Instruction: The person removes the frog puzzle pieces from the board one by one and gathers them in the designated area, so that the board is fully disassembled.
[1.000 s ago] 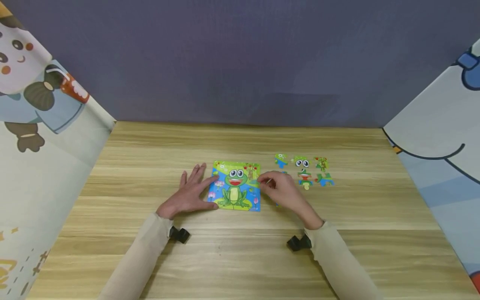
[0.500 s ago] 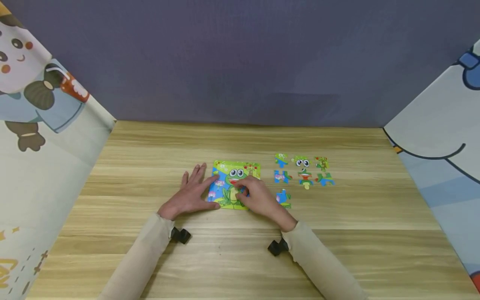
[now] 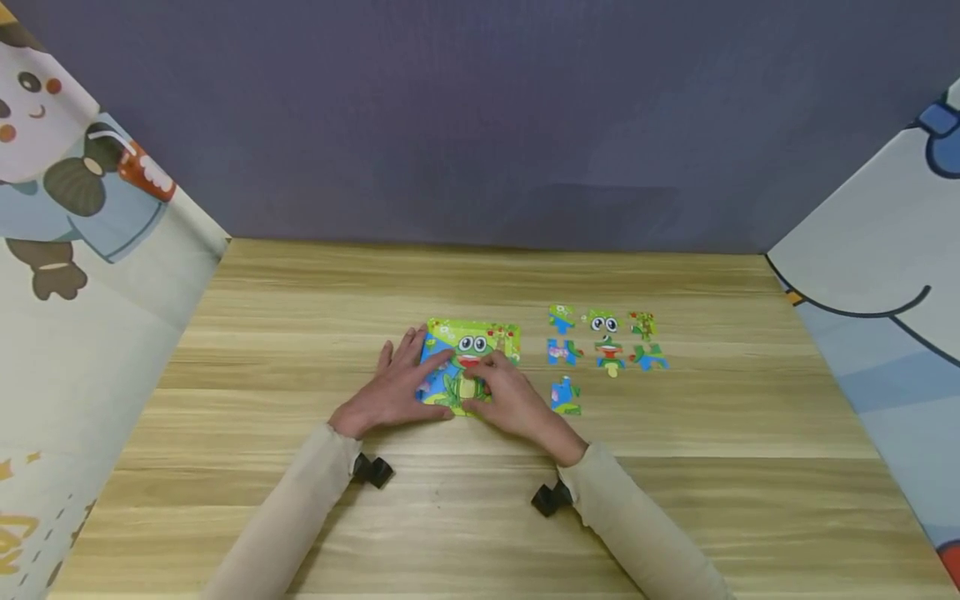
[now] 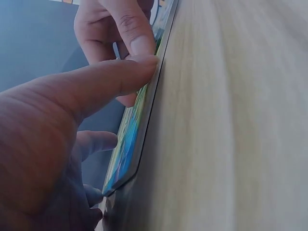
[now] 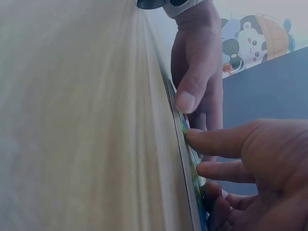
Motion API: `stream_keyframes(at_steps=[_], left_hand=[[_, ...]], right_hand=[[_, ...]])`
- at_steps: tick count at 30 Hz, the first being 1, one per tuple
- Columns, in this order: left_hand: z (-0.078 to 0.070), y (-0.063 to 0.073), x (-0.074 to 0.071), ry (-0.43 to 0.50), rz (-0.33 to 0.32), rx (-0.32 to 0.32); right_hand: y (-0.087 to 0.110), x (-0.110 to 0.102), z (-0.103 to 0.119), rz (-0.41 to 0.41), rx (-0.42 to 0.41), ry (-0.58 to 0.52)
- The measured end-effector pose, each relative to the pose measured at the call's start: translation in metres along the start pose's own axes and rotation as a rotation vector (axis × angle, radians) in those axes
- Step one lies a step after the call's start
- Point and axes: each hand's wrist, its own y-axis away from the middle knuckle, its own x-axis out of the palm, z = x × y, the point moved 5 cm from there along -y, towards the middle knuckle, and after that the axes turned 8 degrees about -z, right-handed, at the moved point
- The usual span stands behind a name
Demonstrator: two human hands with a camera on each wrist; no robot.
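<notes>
A frog picture puzzle (image 3: 442,333) lies flat on the table, in the middle of the head view. My left hand (image 3: 393,393) rests at its left side, fingers spread, index finger reaching over the picture and thumb near the lower edge. My right hand (image 3: 516,408) is over the puzzle's lower right part, fingers bent. Its thumb (image 5: 211,140) and index finger (image 5: 226,171) touch the puzzle surface with a gap between them. I cannot tell whether they pinch a piece. In the left wrist view both thumbs meet or overlap near the puzzle edge (image 4: 144,139).
Several loose puzzle pieces lie right of the puzzle in rows, among them the frog's eyes piece (image 3: 603,323), a mouth piece (image 3: 610,354) and a blue lower piece (image 3: 565,397). The wooden table (image 3: 465,517) ends at a dark back panel (image 3: 480,125).
My right hand has moved left from the puzzle's right edge onto its picture, uncovering loose pieces behind it. My left hand has shifted slightly right, its fingers farther over the puzzle.
</notes>
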Motion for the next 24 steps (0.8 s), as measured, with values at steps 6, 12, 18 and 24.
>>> stream_keyframes(at_steps=[6, 12, 18, 24], left_hand=[[-0.0012, -0.005, 0.004, -0.001, 0.015, 0.019], [0.0001, -0.0054, 0.0052, 0.001, 0.037, 0.022], [-0.0014, -0.0056, 0.0035, 0.016, 0.034, 0.03], [-0.0002, -0.0063, 0.0039, 0.013, 0.034, 0.034]], right_hand=[[0.0005, 0.0006, 0.0019, -0.004, 0.0, -0.002], [0.0004, 0.0033, 0.0006, 0.0, 0.008, -0.01], [0.0003, 0.0043, -0.0009, -0.003, 0.017, -0.027], [0.0008, 0.003, 0.0017, -0.026, 0.007, -0.03]])
